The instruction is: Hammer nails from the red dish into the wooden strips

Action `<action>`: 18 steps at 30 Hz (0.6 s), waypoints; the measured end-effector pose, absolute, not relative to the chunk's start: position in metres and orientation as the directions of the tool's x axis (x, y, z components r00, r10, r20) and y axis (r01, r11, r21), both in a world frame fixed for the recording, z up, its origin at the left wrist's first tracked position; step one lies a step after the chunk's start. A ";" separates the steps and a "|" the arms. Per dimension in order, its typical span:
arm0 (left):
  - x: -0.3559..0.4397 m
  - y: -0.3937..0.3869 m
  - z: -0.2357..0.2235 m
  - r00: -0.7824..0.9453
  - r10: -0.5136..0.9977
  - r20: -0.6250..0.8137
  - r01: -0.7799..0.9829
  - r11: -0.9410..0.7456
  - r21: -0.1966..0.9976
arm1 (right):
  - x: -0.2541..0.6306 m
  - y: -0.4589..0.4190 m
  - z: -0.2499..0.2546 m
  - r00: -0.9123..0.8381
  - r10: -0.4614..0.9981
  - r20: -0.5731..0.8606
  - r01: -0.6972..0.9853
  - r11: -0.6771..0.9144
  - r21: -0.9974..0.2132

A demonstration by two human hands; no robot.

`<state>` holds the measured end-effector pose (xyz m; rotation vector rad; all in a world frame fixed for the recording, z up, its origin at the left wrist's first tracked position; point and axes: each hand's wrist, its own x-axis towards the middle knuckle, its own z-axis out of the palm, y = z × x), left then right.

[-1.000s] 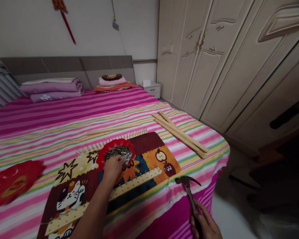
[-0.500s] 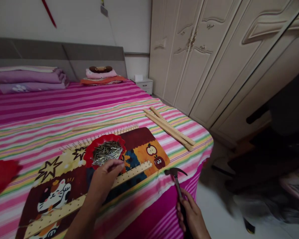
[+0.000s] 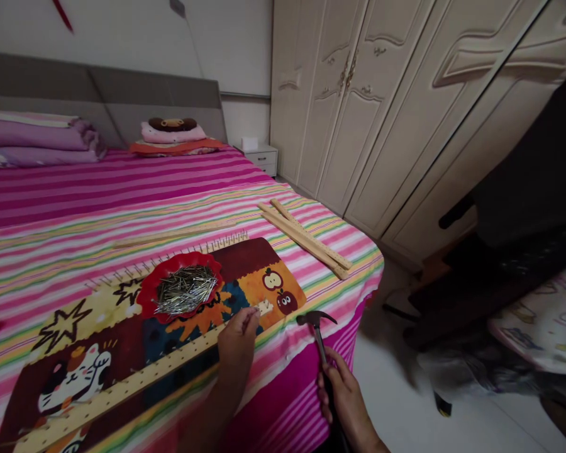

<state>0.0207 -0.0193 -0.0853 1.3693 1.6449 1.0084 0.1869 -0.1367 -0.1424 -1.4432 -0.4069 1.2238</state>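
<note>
My left hand (image 3: 238,340) is closed in a pinch over the right part of a pale wooden strip (image 3: 170,363) with a row of holes and several nails standing in it. What it pinches looks like a nail, mostly covered by the fingers. The strip lies along the near side of a patterned mat (image 3: 236,261). My right hand (image 3: 344,393) grips a claw hammer (image 3: 321,340) by its dark handle, the head up beside the bed's edge. A red scalloped bowl (image 3: 144,296) full of loose nails (image 3: 188,289) rests on the mat.
Behind the bowl, another strip (image 3: 170,257) bristles with upright nails. Several wooden strips (image 3: 306,239) lie crossed at the bed's right corner, and one more strip (image 3: 179,234) lies farther back. A wardrobe (image 3: 330,113) stands beyond the bed. Folded bedding (image 3: 38,141) is near the headboard.
My left hand has moved right, from beside the bowl to the right end of the near strip. The right hand still holds the hammer. The whole view has shifted slightly.
</note>
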 end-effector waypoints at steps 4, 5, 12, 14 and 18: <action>0.027 -0.015 -0.091 -0.147 0.985 -0.086 0.355 0.133 0.925 | 0.188 -0.137 -0.144 0.399 0.802 -0.444 -0.381 -0.296 -0.876; 0.028 -0.014 -0.092 -0.147 0.985 -0.088 0.352 0.136 0.926 | 0.188 -0.138 -0.144 0.400 0.803 -0.443 -0.381 -0.294 -0.877; 0.030 -0.012 -0.095 -0.159 0.985 -0.074 0.386 0.131 0.913 | 0.189 -0.139 -0.145 0.393 0.809 -0.438 -0.388 -0.287 -0.876; 0.030 -0.013 -0.096 -0.165 0.985 -0.057 0.388 0.118 0.914 | 0.189 -0.139 -0.146 0.392 0.809 -0.438 -0.390 -0.286 -0.876; 0.031 -0.012 -0.102 -0.167 0.986 -0.016 0.414 0.085 0.906 | 0.189 -0.139 -0.145 0.391 0.808 -0.441 -0.388 -0.290 -0.875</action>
